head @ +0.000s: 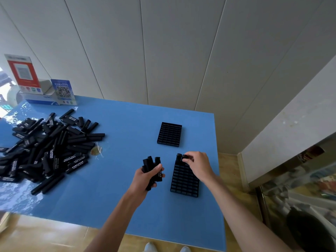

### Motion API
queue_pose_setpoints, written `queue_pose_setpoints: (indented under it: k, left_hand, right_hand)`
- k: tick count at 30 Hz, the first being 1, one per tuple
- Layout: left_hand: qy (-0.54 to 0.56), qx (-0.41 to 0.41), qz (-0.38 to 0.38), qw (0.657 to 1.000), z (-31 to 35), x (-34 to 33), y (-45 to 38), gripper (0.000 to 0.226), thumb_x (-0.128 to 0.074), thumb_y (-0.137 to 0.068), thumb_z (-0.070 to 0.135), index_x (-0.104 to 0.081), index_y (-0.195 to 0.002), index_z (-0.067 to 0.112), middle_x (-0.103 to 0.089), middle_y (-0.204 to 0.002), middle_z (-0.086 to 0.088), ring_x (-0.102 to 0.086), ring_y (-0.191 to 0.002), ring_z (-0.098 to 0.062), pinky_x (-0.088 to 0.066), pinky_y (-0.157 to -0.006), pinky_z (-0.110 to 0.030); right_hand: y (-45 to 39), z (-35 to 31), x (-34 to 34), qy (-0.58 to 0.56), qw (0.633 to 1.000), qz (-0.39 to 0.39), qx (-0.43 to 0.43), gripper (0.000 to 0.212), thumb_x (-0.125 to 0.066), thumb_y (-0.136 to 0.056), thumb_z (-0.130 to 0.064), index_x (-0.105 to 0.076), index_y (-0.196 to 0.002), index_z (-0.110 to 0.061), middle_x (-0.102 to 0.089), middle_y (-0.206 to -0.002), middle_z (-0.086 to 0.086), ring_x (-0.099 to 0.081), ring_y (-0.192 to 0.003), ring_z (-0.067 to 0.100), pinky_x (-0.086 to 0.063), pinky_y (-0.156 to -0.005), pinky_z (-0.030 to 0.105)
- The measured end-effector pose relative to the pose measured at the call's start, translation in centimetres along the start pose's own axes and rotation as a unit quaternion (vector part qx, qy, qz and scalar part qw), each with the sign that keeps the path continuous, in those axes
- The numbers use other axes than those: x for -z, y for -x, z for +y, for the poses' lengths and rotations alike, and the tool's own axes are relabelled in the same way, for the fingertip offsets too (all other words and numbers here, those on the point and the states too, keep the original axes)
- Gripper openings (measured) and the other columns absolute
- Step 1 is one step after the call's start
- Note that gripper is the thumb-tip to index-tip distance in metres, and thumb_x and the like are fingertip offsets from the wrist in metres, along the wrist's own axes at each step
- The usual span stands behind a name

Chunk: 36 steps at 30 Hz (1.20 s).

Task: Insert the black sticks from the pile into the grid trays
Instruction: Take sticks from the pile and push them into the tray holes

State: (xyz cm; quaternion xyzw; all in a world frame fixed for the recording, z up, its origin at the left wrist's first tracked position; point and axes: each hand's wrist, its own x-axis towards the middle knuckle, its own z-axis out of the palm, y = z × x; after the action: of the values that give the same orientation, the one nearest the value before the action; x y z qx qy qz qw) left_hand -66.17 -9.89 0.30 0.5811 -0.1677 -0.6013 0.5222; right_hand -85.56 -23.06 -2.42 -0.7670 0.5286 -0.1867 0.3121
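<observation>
Over on the far left edge of the blue table (pixel 116 211) there's a couple of QR code signs (pixel 62 90) propped on a white box (pixel 41 99), right up against the wall. In front of that sits the big pile of black sticks (pixel 47 151), a messy heap spread over the left side, some with white print facing up, a few strays poking out toward the middle.

My left hand (pixel 145 179) is up off the table near the centre, fingers curled round a bundle of sticks (pixel 151 169), thumb laid across the front. The ends fan out above my fist.

Just right of that is the near grid tray (pixel 184 180), lying flat close to the table's right edge. Two sticks (pixel 181 157) stand upright side by side in its far row. My right hand (pixel 199 165) is over that far end, fingertips pinching the top of the right-hand stick of the pair, the rest of the hand arched above the tray.

Further back sits the second grid tray (pixel 170 134), well apart from my hands, with its cells looking bare as far as I can tell.
</observation>
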Motion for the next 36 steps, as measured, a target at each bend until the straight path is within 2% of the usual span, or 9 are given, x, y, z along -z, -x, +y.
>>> queue_pose_setpoints:
  k: [5,9,11,14,18,21,28,33,36]
  left_hand:
    - [-0.002,0.01,-0.014,1.0,0.0,0.1,-0.2,0.035,-0.077,-0.088,0.014,-0.063,-0.118,0.005,-0.076,-0.094,-0.01,-0.073,-0.094,-0.024,-0.046,-0.058,-0.029]
    - [-0.035,-0.002,-0.007,0.999,-0.3,0.0,-0.5,0.041,-0.085,-0.081,0.02,-0.067,-0.114,0.006,-0.074,-0.09,-0.01,-0.062,-0.083,-0.025,-0.044,-0.058,-0.03]
    - [-0.069,-0.006,-0.009,0.998,-0.3,-0.1,-0.7,0.049,-0.092,-0.07,0.03,-0.069,-0.107,0.006,-0.069,-0.088,-0.011,-0.054,-0.072,-0.022,-0.041,-0.057,-0.031]
    - [-0.125,-0.016,-0.011,0.992,-0.3,-0.9,-1.0,0.039,-0.093,-0.07,0.03,-0.071,-0.093,0.006,-0.06,-0.07,-0.001,-0.048,-0.053,-0.015,-0.035,-0.05,-0.026]
    - [-0.157,-0.041,-0.005,0.987,-0.3,-2.5,-1.1,0.037,-0.092,-0.071,0.027,-0.07,-0.094,0.007,-0.059,-0.059,0.007,-0.047,-0.047,-0.012,-0.035,-0.045,-0.022]
    - [-0.154,-0.05,-0.013,0.987,-0.2,-3.6,-1.0,0.03,-0.091,-0.073,0.02,-0.068,-0.088,0.009,-0.059,-0.059,0.005,-0.047,-0.046,-0.01,-0.036,-0.042,-0.019]
    - [-0.19,-0.074,-0.056,0.977,-0.2,-4.8,-0.8,0.017,-0.086,-0.079,0.016,-0.07,-0.081,0.011,-0.061,-0.058,0.008,-0.052,-0.049,-0.004,-0.039,-0.043,-0.018]
    - [-0.185,-0.04,-0.024,0.982,-0.2,-4.3,-1.0,0.016,-0.078,-0.088,0.02,-0.07,-0.085,0.007,-0.067,-0.07,-0.006,-0.053,-0.05,-0.012,-0.04,-0.044,-0.02]
    - [-0.147,-0.015,-0.017,0.989,-0.3,-3.4,-1.1,0.025,-0.076,-0.09,0.019,-0.067,-0.1,-0.002,-0.071,-0.082,-0.014,-0.063,-0.064,-0.018,-0.046,-0.052,-0.028]
  right_hand:
    - [-0.4,0.0,0.1,0.005,1.0,-0.006,0.003,0.009,-0.075,-0.089,-0.019,-0.077,-0.097,-0.013,-0.071,-0.08,-0.006,-0.063,-0.075,0.006,-0.054,-0.076,0.028]
    - [0.0,0.4,0.5,0.005,1.0,0.012,-0.008,0.036,-0.078,-0.087,-0.021,-0.068,-0.12,-0.012,-0.07,-0.106,-0.002,-0.064,-0.095,0.011,-0.054,-0.091,0.031]
    - [0.4,0.0,1.1,0.004,0.998,0.055,0.016,0.032,-0.075,-0.087,-0.017,-0.068,-0.118,-0.014,-0.067,-0.102,-0.006,-0.062,-0.092,0.007,-0.054,-0.088,0.028]
    - [1.0,-1.4,2.2,-0.04,0.995,0.089,0.034,0.019,-0.072,-0.085,-0.012,-0.072,-0.103,-0.016,-0.067,-0.088,-0.009,-0.063,-0.08,0.005,-0.055,-0.077,0.022]
    - [2.0,-3.4,3.6,-0.16,0.984,-0.07,-0.02,0.011,-0.075,-0.085,-0.025,-0.077,-0.095,-0.022,-0.073,-0.082,-0.004,-0.067,-0.076,0.004,-0.051,-0.07,0.016]
    - [2.6,-3.6,3.6,-0.208,0.966,-0.15,-0.035,0.013,-0.077,-0.084,-0.029,-0.077,-0.092,-0.019,-0.076,-0.085,0.003,-0.072,-0.081,0.019,-0.059,-0.072,0.028]
    - [3.2,-2.7,3.3,-0.251,0.954,-0.161,-0.044,0.016,-0.077,-0.086,-0.028,-0.077,-0.088,-0.012,-0.077,-0.084,0.007,-0.074,-0.087,0.024,-0.06,-0.085,0.037]
    - [2.7,-1.9,3.9,-0.29,0.947,-0.114,-0.078,0.012,-0.075,-0.089,-0.018,-0.074,-0.091,-0.005,-0.076,-0.084,0.01,-0.073,-0.078,0.021,-0.061,-0.077,0.033]
    - [1.9,-0.4,4.1,-0.226,0.969,-0.052,-0.079,0.009,-0.075,-0.089,-0.016,-0.073,-0.088,-0.007,-0.075,-0.079,0.007,-0.073,-0.072,0.02,-0.061,-0.071,0.032]
